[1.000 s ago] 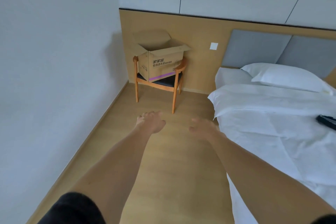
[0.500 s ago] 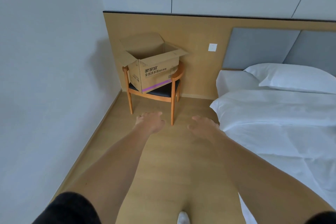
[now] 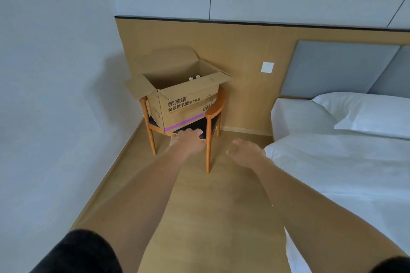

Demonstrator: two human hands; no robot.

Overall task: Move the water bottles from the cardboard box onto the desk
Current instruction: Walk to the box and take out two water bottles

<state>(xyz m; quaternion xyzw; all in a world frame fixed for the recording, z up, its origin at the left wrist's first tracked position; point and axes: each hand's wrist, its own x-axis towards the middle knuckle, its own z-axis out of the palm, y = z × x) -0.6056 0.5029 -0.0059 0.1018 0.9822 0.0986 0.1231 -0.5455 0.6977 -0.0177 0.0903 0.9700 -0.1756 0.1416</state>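
Note:
An open cardboard box (image 3: 182, 104) with printed text and a purple stripe sits on a wooden chair (image 3: 213, 113) in the room's corner. Two white bottle caps (image 3: 194, 77) show just above the box's front rim; the bottles' bodies are hidden inside. My left hand (image 3: 187, 138) reaches forward with relaxed fingers, holding nothing, just below the box's front lower edge. My right hand (image 3: 245, 150) is stretched out to the right of the chair's front leg, fingers loose and empty. No desk is in view.
A bed (image 3: 346, 162) with white sheets and a pillow (image 3: 366, 113) fills the right side. A white wall (image 3: 55, 95) runs along the left, a wooden panel (image 3: 244, 51) with a socket behind the chair. Wooden floor (image 3: 217, 217) lies between wall and bed.
I have come closer to the chair and box; they look larger and the bottle caps inside now show. Both hands stay stretched forward, empty.

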